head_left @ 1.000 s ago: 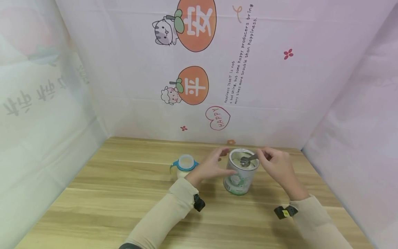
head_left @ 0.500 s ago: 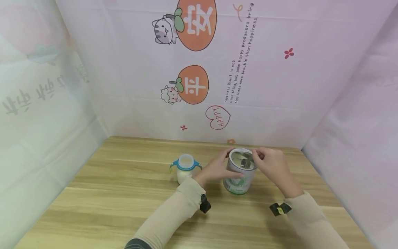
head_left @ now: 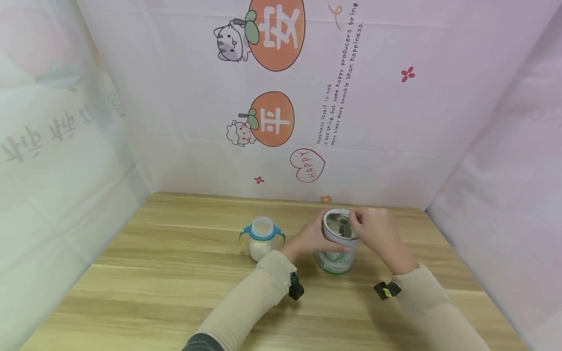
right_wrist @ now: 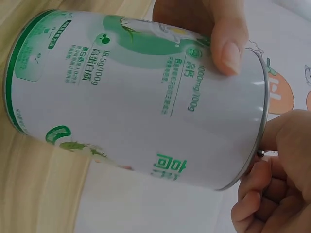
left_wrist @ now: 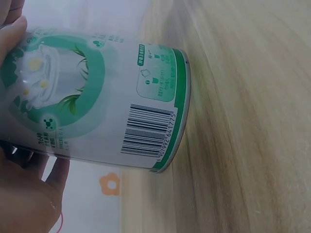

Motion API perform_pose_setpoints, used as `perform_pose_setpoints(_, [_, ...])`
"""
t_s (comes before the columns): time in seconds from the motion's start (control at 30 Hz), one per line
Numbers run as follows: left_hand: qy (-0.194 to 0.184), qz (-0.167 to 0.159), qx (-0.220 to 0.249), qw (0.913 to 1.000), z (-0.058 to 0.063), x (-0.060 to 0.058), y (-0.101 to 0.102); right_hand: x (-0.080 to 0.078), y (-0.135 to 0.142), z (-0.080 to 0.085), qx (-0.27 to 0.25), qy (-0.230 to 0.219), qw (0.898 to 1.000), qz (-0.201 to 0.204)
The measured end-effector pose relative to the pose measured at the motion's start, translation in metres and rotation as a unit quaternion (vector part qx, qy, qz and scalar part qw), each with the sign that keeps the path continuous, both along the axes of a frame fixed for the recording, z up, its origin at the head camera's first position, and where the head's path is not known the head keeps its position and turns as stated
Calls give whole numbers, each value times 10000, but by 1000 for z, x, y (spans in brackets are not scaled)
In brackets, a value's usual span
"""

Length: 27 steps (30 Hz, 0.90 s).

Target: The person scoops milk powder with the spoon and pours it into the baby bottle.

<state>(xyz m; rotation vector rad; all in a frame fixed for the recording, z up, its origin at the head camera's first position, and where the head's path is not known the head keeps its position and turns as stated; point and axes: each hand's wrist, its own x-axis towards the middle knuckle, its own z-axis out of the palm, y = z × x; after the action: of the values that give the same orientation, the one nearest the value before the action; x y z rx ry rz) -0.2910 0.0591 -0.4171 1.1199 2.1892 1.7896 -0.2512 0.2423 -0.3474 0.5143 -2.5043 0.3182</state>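
A white and green milk powder can [head_left: 335, 261] stands upright on the table with its top uncovered. My left hand [head_left: 309, 238] holds it from the left, thumb across the front and fingers around the back, as the left wrist view also shows on the can [left_wrist: 97, 97]. At the right rim, my right hand [head_left: 378, 234] pinches the handle of a metal spoon [head_left: 344, 226], whose bowl is down inside the can. In the right wrist view the curled fingers of the right hand [right_wrist: 277, 184] hide most of the handle. How much powder the spoon carries cannot be seen.
A baby bottle [head_left: 260, 248] with blue side handles and pale contents stands left of the can, near my left forearm. The wooden table [head_left: 153, 273] is enclosed by printed cloth walls [head_left: 373, 170] at the back and sides.
My left hand has moved right and closed around the can, which it was beside a second ago. My right hand has shifted left, and the spoon has moved deeper in the can.
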Motion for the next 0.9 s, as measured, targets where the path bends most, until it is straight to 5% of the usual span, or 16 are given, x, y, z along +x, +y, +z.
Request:
perform_pose_setpoints(0.23, [-115, 127, -208, 9996, -4, -4, 0, -5, -16, 2, 94, -144, 9997, -198])
perform_pose_setpoints(0.53, [-144, -97, -97, 9998, -4, -8, -1, -10, -29, -5, 32, 66, 9997, -220])
perform_pose_setpoints(0.9, [151, -423, 93, 9989, -3, -10, 0, -10, -37, -9, 14, -298, 9995, 104])
